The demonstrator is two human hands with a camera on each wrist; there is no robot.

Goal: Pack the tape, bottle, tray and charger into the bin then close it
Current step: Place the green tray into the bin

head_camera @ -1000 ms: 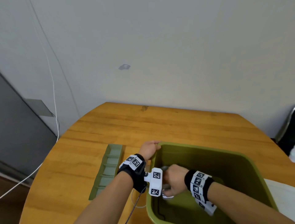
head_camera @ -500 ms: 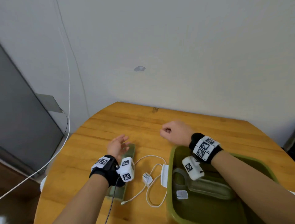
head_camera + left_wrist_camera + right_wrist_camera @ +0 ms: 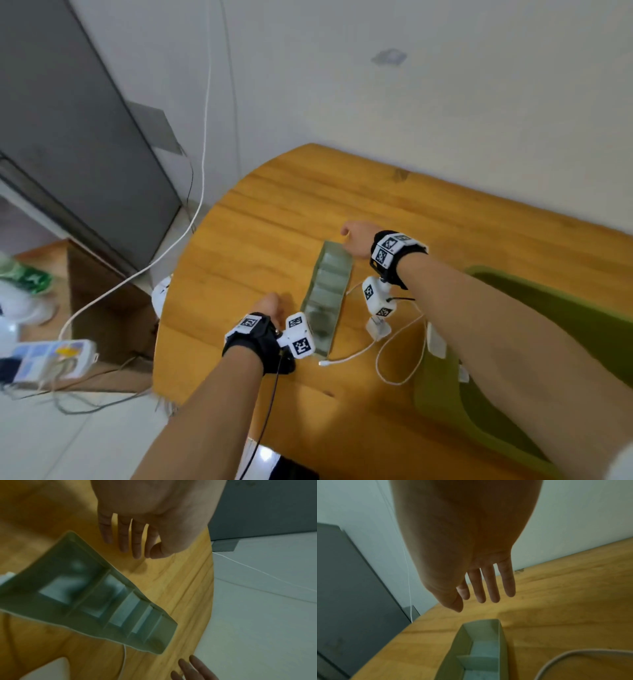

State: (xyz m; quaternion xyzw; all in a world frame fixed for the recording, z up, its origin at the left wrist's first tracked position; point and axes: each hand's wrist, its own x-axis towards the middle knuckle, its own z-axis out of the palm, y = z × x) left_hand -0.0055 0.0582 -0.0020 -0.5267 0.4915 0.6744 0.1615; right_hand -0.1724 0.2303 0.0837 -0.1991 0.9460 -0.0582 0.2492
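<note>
2 hands (image 3: 270, 306) (image 3: 358, 238) flank tray (image 3: 327, 294); charger cable (image 3: 400, 346) beside.

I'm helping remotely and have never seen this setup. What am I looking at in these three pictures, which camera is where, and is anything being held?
No machine: a person works bare-handed, with tagged bands and a small camera on each wrist. The wide picture comes from a head camera; the other two look along each palm. On the wooden table lie a long green tray with compartments and a white charger with its cable, beside the green bin. The left hand is at the tray's near end, the right hand at its far end. Both hands are open, fingers straight, and hold nothing.
</note>
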